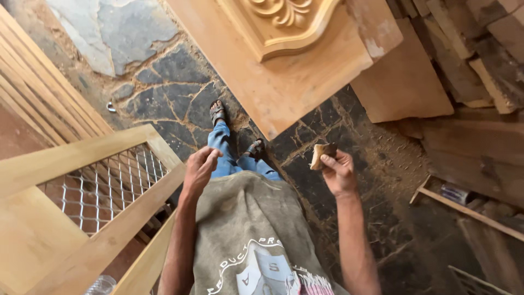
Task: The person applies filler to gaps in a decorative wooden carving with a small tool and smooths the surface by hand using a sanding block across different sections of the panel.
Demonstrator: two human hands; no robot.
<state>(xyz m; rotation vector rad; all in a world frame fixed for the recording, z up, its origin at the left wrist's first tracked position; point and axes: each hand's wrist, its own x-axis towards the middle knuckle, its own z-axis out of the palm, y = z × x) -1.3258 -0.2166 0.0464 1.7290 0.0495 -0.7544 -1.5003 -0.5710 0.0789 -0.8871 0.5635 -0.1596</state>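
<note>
My right hand (338, 172) grips a small folded piece of sandpaper (321, 154), held in the air above the dark stone floor. My left hand (199, 166) hangs loosely curled and holds nothing; it sits just right of a light wooden frame (117, 226) filled with metal mesh (103, 188). Below the hands I see my own legs in blue jeans and sandals (218, 112). A carved wooden panel (284, 60) with a scroll ornament lies ahead, its corner pointing toward my feet.
Flat boards and planks (404, 82) are stacked at the upper right. Slatted wooden pieces (38, 93) lean at the left. The floor is cracked stone (174, 93) with sawdust. A wooden strip (464, 210) lies at the lower right.
</note>
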